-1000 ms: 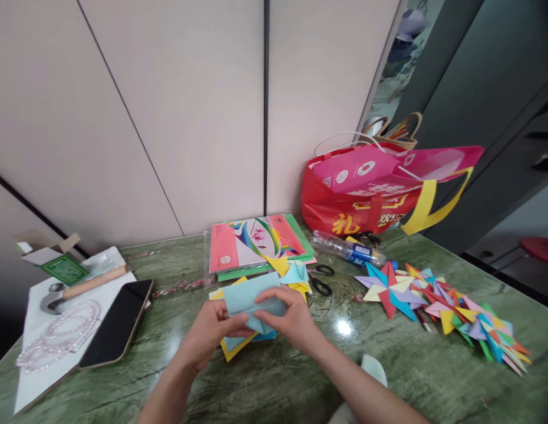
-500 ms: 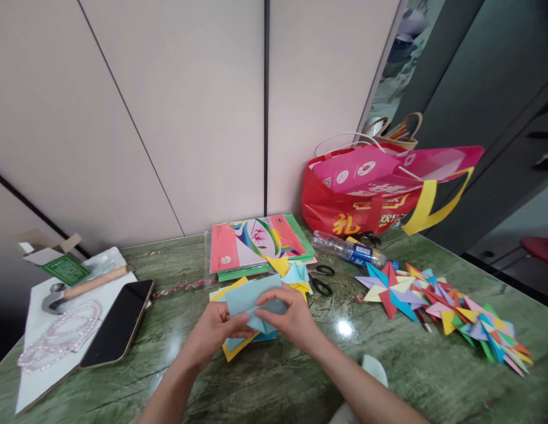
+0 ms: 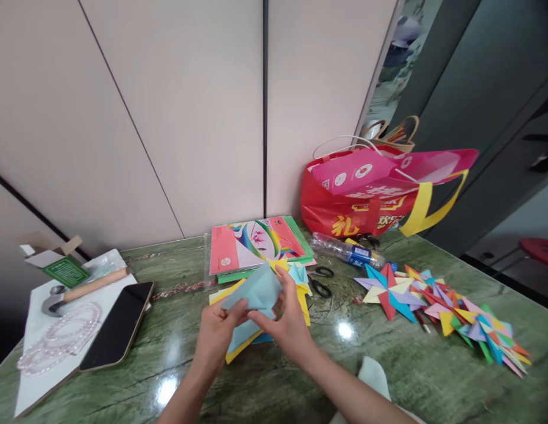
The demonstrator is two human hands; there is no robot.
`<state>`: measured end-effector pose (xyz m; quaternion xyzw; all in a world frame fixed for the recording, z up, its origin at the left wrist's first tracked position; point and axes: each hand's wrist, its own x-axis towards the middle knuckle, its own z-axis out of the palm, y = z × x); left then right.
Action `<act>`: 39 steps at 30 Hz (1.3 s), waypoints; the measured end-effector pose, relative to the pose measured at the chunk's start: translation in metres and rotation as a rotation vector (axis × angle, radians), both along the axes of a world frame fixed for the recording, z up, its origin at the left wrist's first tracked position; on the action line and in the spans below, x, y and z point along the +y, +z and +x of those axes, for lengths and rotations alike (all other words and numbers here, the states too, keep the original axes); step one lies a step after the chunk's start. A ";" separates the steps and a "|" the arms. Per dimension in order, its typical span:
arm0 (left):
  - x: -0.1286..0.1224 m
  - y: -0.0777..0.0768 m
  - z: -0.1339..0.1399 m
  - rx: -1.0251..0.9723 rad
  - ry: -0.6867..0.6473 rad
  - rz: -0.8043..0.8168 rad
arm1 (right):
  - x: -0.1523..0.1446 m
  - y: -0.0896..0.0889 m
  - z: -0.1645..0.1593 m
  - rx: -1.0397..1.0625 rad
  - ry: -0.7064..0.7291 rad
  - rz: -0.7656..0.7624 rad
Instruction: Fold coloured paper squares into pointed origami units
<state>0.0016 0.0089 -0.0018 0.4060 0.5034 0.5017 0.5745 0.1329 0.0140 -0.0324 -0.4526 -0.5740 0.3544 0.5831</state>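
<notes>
A light blue sheet of origami paper (image 3: 255,290), partly folded, is held up over the table between both hands. My left hand (image 3: 221,327) pinches its lower left side between thumb and fingers. On the right edge, my right hand (image 3: 288,318) grips the paper, its fingers behind and its thumb in front near the fold. Beneath them lie more blue and yellow paper sheets (image 3: 232,357), mostly covered by the hands. Several folded yellow and pale blue pieces (image 3: 301,282) rest just beyond my right hand, beside black-handled scissors (image 3: 322,280).
A pack of coloured paper (image 3: 256,241) lies at the back, with a plastic bottle (image 3: 345,250) and red bag (image 3: 357,203) to its right. Folded paper stars (image 3: 389,291) spread across the right. A phone (image 3: 118,327), hammer (image 3: 91,290) and beads (image 3: 62,338) sit left.
The blue paper has been tilted up, its right side raised. My right hand has shifted from the paper's middle to its right edge. My left hand keeps its pinch.
</notes>
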 end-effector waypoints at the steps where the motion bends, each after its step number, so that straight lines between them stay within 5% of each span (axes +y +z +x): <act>1: -0.001 -0.001 0.002 -0.029 -0.025 0.017 | 0.000 -0.001 -0.002 0.033 -0.007 -0.015; 11: -0.003 -0.007 0.008 -0.193 -0.072 0.008 | 0.003 -0.001 -0.003 0.143 -0.015 -0.074; 23: 0.000 -0.002 0.003 -0.213 0.011 -0.085 | 0.008 -0.006 0.001 0.303 0.169 -0.151; 30: 0.004 0.008 -0.013 -0.231 -0.047 -0.092 | 0.011 -0.005 0.006 0.190 0.167 -0.126; 35: 0.010 0.014 -0.035 0.127 -0.122 -0.073 | 0.015 -0.001 0.012 0.167 0.011 -0.012; 39: 0.011 0.010 -0.040 0.493 -0.379 -0.085 | 0.012 0.003 0.015 0.049 -0.076 0.080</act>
